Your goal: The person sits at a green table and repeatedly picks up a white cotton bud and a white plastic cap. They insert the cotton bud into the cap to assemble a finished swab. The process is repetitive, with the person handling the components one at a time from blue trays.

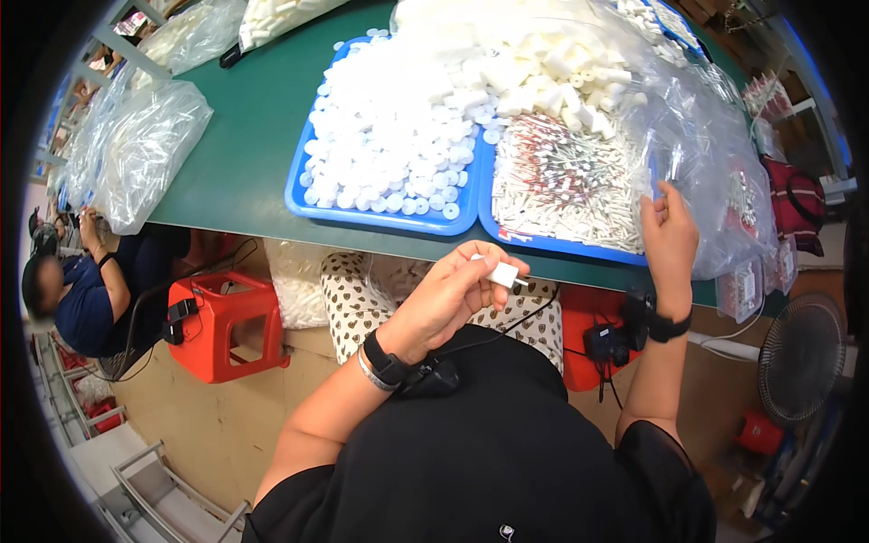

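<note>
Gotta be a small-parts workshop. Right past the grip of the left hand (448, 294) there's a green worktable (244, 118) with a blue tray (389, 221) heaped full of little white discs (389, 145). Way off left of that grip: big clear bags (149, 149) and another seated person (90, 303). Fan (801, 357) over to its right, too.

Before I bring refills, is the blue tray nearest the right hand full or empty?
Full: thin pieces and off-white tubes fill the blue tray; no bare bottom shows.

Black short-sleeved top (507, 443), black wristbands (389, 365) — pale bracelet (373, 375) beside one, white patterned legwear (344, 303)
</note>
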A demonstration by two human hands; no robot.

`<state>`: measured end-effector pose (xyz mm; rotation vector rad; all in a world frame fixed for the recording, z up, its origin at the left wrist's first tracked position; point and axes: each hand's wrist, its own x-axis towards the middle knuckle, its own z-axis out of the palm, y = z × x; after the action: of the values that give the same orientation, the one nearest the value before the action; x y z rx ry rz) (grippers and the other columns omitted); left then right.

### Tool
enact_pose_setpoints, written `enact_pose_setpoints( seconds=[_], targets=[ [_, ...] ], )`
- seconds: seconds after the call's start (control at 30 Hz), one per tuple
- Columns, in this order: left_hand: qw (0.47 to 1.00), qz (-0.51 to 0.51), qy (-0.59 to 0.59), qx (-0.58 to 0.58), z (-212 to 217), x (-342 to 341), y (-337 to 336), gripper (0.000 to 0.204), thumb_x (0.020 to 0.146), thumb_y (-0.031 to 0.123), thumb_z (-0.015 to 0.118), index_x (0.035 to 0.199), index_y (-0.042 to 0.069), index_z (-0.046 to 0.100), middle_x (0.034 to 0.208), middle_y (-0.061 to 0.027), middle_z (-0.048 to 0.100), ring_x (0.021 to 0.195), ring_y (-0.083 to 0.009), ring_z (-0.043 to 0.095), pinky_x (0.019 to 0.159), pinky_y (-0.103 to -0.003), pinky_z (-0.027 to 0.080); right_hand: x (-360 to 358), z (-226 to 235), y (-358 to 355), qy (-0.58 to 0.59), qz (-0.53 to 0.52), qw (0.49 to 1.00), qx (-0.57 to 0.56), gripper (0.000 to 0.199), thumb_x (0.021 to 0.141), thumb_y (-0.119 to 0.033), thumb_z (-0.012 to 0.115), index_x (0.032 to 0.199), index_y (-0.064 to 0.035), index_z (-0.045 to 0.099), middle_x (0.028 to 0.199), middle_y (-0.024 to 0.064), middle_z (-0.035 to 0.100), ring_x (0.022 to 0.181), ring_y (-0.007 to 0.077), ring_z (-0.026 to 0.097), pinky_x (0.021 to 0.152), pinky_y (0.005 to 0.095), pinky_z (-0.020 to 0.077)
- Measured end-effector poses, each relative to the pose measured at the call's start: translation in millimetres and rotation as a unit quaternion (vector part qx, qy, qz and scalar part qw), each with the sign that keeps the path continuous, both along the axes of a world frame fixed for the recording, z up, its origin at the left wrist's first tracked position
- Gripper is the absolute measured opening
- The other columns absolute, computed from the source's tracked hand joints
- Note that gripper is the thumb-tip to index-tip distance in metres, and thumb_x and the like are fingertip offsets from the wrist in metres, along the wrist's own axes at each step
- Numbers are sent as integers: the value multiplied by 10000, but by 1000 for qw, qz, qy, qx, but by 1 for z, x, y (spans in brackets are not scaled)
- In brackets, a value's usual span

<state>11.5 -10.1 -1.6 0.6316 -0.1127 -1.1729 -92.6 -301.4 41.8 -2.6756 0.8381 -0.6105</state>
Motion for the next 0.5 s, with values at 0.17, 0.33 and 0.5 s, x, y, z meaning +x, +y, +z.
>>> enact_pose_setpoints(
  seconds=[0.17, 0.33, 0.5],
  targets=[
    [999, 38, -7, 12, 4, 4, -1, 196, 1044, 224, 501, 988, 39, 538, 1075, -113, 633, 756, -112, 598, 741, -254, 517, -2, 22, 89, -58, 266, 936, 223, 240, 825, 20, 673, 1048, 0, 588, 920, 116, 629, 799, 197, 666, 639, 291, 552],
    [993, 89, -62, 54, 5, -4, -3, 190, 1046, 221, 505, 1083, 35, 501, 963, -47, 590, 783, -88, 576, 740, -244, 499, 0, 13, 116, 3, 365, 907, 213, 262, 818, 2, 698, 1046, 20, 570, 879, 144, 627, 745, 272, 664, 639, 347, 533],
    [969, 158, -158, 102, 3, -10, -3, 148, 1042, 188, 504, 1084, 46, 500, 1093, -60, 615, 817, -58, 562, 739, -212, 488, 5, -3, 126, -35, 361, 918, 158, 271, 823, -15, 705, 1054, 20, 567, 845, 151, 612, 715, 307, 632, 619, 382, 500]
  ],
)
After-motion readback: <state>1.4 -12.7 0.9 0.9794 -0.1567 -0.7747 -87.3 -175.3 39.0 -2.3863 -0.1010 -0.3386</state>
